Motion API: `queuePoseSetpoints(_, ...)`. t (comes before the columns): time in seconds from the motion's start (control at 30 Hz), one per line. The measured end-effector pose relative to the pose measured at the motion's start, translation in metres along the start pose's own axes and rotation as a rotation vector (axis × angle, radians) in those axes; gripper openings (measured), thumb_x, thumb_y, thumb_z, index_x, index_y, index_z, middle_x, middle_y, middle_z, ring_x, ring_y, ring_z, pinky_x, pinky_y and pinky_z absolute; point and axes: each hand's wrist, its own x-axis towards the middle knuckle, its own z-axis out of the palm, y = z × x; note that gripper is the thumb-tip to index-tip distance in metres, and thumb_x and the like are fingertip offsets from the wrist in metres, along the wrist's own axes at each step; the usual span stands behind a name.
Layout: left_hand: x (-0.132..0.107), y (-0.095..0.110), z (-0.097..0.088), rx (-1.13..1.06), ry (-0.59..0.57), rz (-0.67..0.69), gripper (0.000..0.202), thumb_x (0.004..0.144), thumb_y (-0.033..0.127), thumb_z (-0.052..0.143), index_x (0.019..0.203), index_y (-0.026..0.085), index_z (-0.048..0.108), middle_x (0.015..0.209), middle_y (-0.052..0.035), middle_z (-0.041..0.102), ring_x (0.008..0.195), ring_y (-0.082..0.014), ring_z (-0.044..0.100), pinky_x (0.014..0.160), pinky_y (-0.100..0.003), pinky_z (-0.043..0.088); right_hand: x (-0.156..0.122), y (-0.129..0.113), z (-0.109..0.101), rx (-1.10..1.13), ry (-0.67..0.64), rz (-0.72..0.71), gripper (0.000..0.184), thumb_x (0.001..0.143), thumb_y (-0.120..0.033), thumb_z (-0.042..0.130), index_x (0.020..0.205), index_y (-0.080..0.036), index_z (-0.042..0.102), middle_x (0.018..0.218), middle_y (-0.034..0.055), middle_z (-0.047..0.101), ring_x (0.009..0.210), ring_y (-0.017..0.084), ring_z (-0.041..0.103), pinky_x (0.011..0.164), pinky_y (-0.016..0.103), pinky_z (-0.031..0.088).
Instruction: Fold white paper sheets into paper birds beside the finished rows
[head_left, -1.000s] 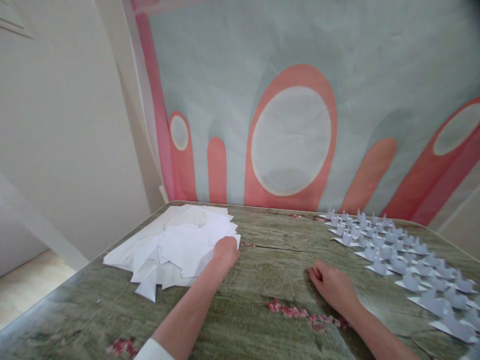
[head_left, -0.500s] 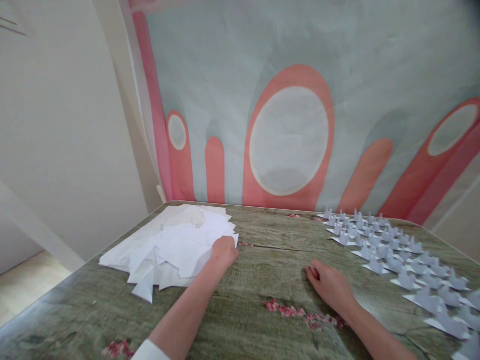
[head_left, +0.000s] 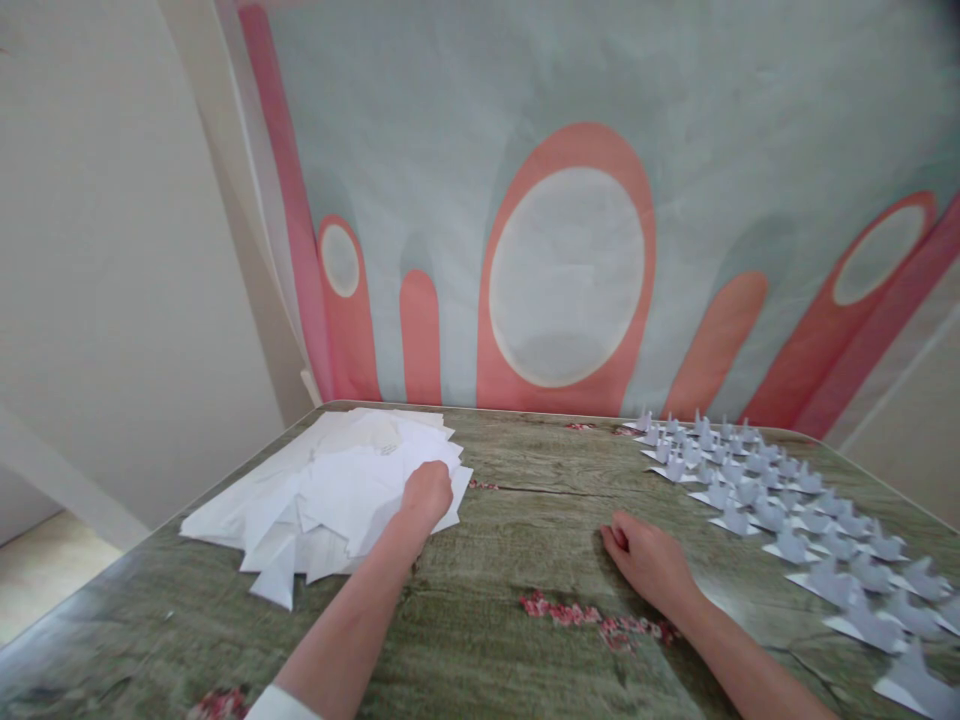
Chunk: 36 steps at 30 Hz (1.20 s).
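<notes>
A loose pile of white paper sheets (head_left: pixel 352 500) lies on the left of the table, its edges overlapping at odd angles. My left hand (head_left: pixel 429 492) is over the pile's right edge, fingers curled down and closed; whether a sheet is pinched in them is hidden. Paper corners stick out just right of that hand. My right hand (head_left: pixel 649 560) rests on the bare wood pattern in a loose fist, thumb against the fingers, with nothing showing in it. Right of it stand rows of folded white paper cranes (head_left: pixel 791 540), apart from the hand.
The table (head_left: pixel 517 550) has a wood-grain top with printed pink blossoms. A small folded paper triangle (head_left: pixel 276 580) pokes out at the pile's near edge. Behind the table's far edge hangs a backdrop (head_left: pixel 570 270) with red and grey shapes. A pale wall is at left.
My left hand has shifted slightly left over the pile, leaving more paper showing at its right. My right hand stays nearly where it was. The whole view has turned slightly right.
</notes>
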Motion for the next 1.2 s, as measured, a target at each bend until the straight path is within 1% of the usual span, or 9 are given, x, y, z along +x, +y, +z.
queuePoseSetpoints(0.23, -0.006, -0.006, -0.032, -0.139, 0.198, 0.007, 0.026, 0.087, 0.029, 0.044, 0.086, 0.011, 0.063, 0.091, -0.0147, 0.064, 0.096, -0.0259, 0.057, 0.081, -0.034, 0.041, 0.001, -0.001, 0.0, 0.057, 0.005, 0.003, 0.026, 0.084, -0.029, 0.044, 0.06, -0.02, 0.041, 0.052, -0.0006, 0.052, 0.048, 0.014, 0.045, 0.049, 0.026, 0.016)
queuePoseSetpoints(0.33, -0.015, 0.004, -0.048, -0.264, 0.239, 0.095, 0.03, 0.086, 0.034, 0.043, 0.082, 0.014, 0.064, 0.086, -0.0103, 0.066, 0.089, -0.0233, 0.058, 0.076, -0.03, 0.039, 0.001, -0.002, -0.001, 0.096, 0.011, 0.012, 0.027, 0.084, -0.029, 0.044, 0.059, -0.02, 0.042, 0.051, -0.0005, 0.051, 0.048, 0.014, 0.044, 0.049, 0.026, 0.018)
queuePoseSetpoints(0.43, -0.026, 0.024, -0.053, -0.432, 0.192, 0.237, 0.031, 0.083, 0.039, 0.045, 0.076, 0.016, 0.064, 0.073, -0.0028, 0.065, 0.073, -0.0168, 0.057, 0.065, -0.023, 0.039, 0.002, -0.004, -0.006, 0.146, 0.017, 0.023, 0.024, 0.084, -0.032, 0.046, 0.062, -0.02, 0.045, 0.054, -0.0008, 0.052, 0.05, 0.014, 0.047, 0.049, 0.025, 0.025)
queuePoseSetpoints(0.53, -0.038, 0.052, -0.044, -0.604, 0.098, 0.384, 0.032, 0.081, 0.041, 0.047, 0.075, 0.014, 0.063, 0.068, 0.0009, 0.063, 0.066, -0.0132, 0.056, 0.057, -0.019, 0.039, 0.004, -0.008, -0.016, 0.249, 0.034, 0.001, 0.019, 0.081, -0.038, 0.051, 0.086, -0.019, 0.051, 0.073, 0.0011, 0.059, 0.06, 0.014, 0.053, 0.055, 0.024, 0.038)
queuePoseSetpoints(0.6, -0.046, 0.069, -0.034, -0.696, 0.024, 0.465, 0.029, 0.081, 0.038, 0.048, 0.076, 0.013, 0.063, 0.067, 0.0018, 0.063, 0.063, -0.0115, 0.055, 0.054, -0.018, 0.039, 0.005, -0.01, -0.026, 0.509, 0.143, -0.074, 0.041, 0.076, -0.037, 0.059, 0.109, -0.017, 0.047, 0.097, 0.0075, 0.058, 0.079, 0.018, 0.056, 0.067, 0.029, 0.044)
queuePoseSetpoints(0.7, -0.055, 0.087, -0.018, -0.786, -0.061, 0.538, 0.026, 0.08, 0.034, 0.049, 0.076, 0.012, 0.064, 0.064, 0.0016, 0.063, 0.058, -0.0107, 0.054, 0.05, -0.018, 0.039, 0.006, -0.013, -0.042, 0.636, 0.246, -0.145, 0.057, 0.071, -0.037, 0.064, 0.12, -0.02, 0.041, 0.116, 0.01, 0.05, 0.101, 0.023, 0.05, 0.083, 0.037, 0.043)
queuePoseSetpoints(0.83, -0.064, 0.096, -0.005, -0.836, -0.082, 0.587, 0.019, 0.079, 0.025, 0.05, 0.079, 0.015, 0.066, 0.075, -0.0004, 0.067, 0.071, -0.0139, 0.059, 0.064, -0.021, 0.044, 0.005, -0.016, -0.06, 0.569, 0.226, -0.325, 0.045, 0.073, -0.032, 0.066, 0.114, -0.021, 0.05, 0.11, 0.0087, 0.055, 0.107, 0.025, 0.046, 0.092, 0.042, 0.036)
queuePoseSetpoints(0.97, -0.073, 0.094, 0.006, -0.675, 0.034, 0.704, 0.021, 0.077, 0.013, 0.049, 0.088, 0.021, 0.066, 0.095, -0.0012, 0.067, 0.091, -0.0165, 0.059, 0.085, -0.026, 0.042, 0.003, -0.021, -0.069, 0.427, 0.129, -0.563, 0.013, 0.081, -0.02, 0.058, 0.091, -0.024, 0.064, 0.09, 0.0048, 0.064, 0.089, 0.02, 0.053, 0.081, 0.037, 0.038)
queuePoseSetpoints(1.2, -0.087, 0.093, 0.027, -0.328, 0.024, 0.824, 0.021, 0.078, 0.009, 0.049, 0.09, 0.021, 0.063, 0.093, -0.0034, 0.065, 0.089, -0.0174, 0.058, 0.083, -0.03, 0.042, -0.02, -0.023, -0.056, 0.266, -0.06, -0.698, 0.015, 0.084, -0.016, 0.052, 0.086, -0.023, 0.065, 0.085, 0.0033, 0.065, 0.083, 0.018, 0.055, 0.073, 0.032, 0.038)
